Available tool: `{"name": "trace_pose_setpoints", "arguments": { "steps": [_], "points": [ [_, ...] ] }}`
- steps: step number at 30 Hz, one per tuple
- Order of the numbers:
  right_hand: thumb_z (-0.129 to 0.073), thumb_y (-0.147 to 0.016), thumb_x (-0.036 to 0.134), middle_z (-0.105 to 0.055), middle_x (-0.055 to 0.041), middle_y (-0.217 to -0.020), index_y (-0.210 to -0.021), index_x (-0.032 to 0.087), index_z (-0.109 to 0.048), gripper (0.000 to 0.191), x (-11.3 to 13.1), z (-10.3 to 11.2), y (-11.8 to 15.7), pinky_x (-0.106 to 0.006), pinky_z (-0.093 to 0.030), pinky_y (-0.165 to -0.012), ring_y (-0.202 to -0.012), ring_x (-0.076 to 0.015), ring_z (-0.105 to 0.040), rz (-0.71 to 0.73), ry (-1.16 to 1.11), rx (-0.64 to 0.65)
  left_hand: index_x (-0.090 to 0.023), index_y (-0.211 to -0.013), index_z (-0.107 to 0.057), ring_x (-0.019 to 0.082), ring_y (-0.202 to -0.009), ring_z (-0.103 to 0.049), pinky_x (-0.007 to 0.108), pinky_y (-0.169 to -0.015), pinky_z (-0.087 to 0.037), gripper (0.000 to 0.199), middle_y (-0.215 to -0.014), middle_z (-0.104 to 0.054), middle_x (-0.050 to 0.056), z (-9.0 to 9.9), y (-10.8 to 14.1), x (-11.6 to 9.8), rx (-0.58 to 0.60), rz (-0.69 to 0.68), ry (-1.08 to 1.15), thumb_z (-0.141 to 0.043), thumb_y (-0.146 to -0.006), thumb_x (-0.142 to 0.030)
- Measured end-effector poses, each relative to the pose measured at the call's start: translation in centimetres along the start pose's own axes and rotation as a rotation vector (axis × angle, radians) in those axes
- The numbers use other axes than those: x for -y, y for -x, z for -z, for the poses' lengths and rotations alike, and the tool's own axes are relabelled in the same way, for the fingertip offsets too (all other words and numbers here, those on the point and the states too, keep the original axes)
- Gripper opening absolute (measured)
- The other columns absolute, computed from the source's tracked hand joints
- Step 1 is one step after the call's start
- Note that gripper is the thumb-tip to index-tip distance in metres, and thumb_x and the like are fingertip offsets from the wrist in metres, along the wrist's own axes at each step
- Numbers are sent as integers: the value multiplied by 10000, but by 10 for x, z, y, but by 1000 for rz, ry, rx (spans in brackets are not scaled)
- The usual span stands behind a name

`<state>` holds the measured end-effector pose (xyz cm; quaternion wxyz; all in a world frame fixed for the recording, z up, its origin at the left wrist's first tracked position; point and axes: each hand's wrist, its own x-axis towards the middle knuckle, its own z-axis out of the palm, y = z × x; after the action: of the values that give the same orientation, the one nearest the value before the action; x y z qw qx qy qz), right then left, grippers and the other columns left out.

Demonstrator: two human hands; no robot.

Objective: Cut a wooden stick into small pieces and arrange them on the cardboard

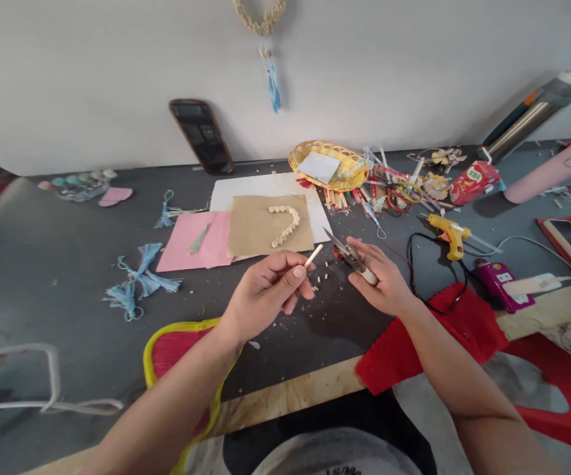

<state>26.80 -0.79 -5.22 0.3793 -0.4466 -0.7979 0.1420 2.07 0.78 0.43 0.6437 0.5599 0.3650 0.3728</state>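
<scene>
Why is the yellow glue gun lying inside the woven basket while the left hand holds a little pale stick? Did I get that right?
Not quite: the yellow glue gun isn't inside the woven basket. The head view shows it on the dark table, to the basket's right, while the left hand holds a little pale stick.

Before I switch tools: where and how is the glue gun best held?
Probably by the glue gun's handle, from the near side, once the right hand is free of the cutter. The handle points toward the person, while the nozzle faces left and a glue stick juts out right. Mind the black cord near the handle's base.
</scene>
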Motion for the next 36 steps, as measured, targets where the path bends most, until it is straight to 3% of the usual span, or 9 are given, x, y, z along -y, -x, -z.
{"name": "trace_pose_setpoints", "arguments": {
  "steps": [10,16,20,27,36],
  "points": [
    [-515,-943,262,-537,-140,-1403,-1409,222,-428,476,2,-3,-2,-515,-442,-1064,-1294,-267,-488,19,16,38,-151,-1091,-617,24,-442,-494,135,-433,-409,232,-709,-660,1,-7,5,-2,-2,-19,-233,-506,-956,-305],
    [-490,-957,272,-492,-125,-1447,-1486,256,-311,559,2,-5,-2,-521,-450,-1061,-1325,-271,-456,33,-30,113,-149,-1136,-548,48,-412,-535,130,-344,-385,271,-716,-645,1,-17,9,-7,91,123,-74,-435,-976,-337],
    [-493,-955,252,-511,-124,-1430,-1502,270,-276,589,3,-9,-3,-519,-454,-1057,-1322,-263,-463,70,-26,106,-160,-1112,-540,47,-420,-545,122,-344,-401,243,-728,-640,-5,-19,12,-8,120,127,-38,-436,-975,-333],
    [-498,-954,266,-536,-124,-1406,-1474,261,-325,548,3,-11,-4,-508,-461,-1051,-1320,-258,-471,75,-11,107,-177,-1221,-520,42,-415,-541,118,-330,-389,287,-768,-652,1,-20,13,-7,111,133,-131,-458,-958,-273],
    [-517,-950,275,-538,-133,-1395,-1454,255,-358,528,5,-9,-5,-520,-456,-1047,-1306,-254,-472,85,-37,130,-174,-1194,-525,50,-404,-546,129,-308,-390,274,-770,-649,0,-21,12,-6,137,181,-35,-470,-956,-298]
  ]
}}
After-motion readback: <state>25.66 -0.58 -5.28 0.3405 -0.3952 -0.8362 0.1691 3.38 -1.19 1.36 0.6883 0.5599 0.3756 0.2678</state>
